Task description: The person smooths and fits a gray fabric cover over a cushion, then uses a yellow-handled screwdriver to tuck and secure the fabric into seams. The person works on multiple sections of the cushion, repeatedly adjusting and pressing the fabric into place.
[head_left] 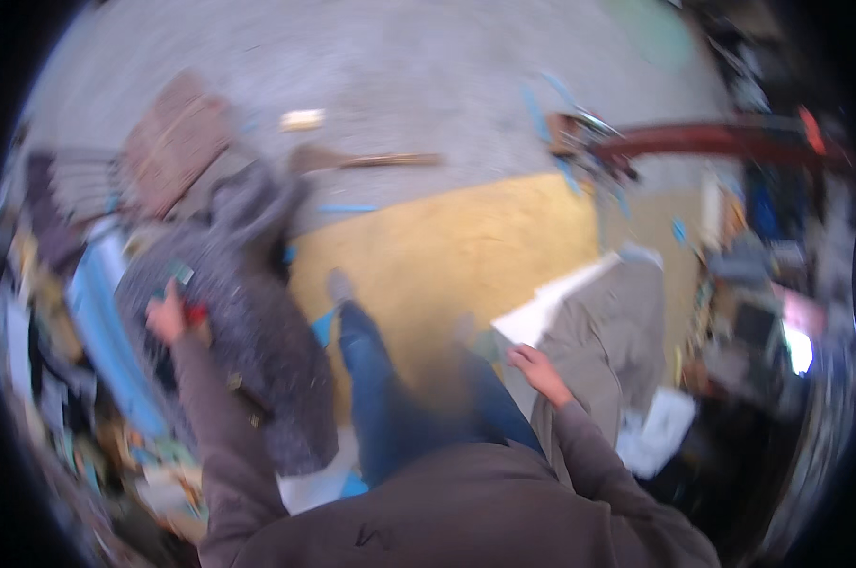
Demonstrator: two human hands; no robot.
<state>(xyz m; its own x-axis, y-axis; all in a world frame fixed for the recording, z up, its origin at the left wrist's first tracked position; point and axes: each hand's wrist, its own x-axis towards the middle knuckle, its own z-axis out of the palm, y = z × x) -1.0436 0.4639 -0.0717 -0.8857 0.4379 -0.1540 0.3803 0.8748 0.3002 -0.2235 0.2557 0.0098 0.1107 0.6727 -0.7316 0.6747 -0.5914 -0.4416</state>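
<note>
On the left, my left hand (168, 314) is over a dark grey speckled cloth (258, 312) draped in a heap. Its index finger stretches toward a small green and white piece (180, 273), and blur hides whether they touch. Beside that hand lies a small red thing (197, 314). My right hand (542, 374) is at the edge of a lighter grey-brown cloth (613, 331), close to a white sheet (556, 301) that shows from under it. The right fingers are bent together; what is between them, if anything, is hidden.
A yellowish board (456, 241) lies on the grey floor (390, 76) around my feet. Ahead are a brush-like wooden tool (371, 160), a pale block (302, 120) and a brownish-pink folded cloth (177, 142). A dark red bar (722, 140) crosses the right side; clutter lines both sides.
</note>
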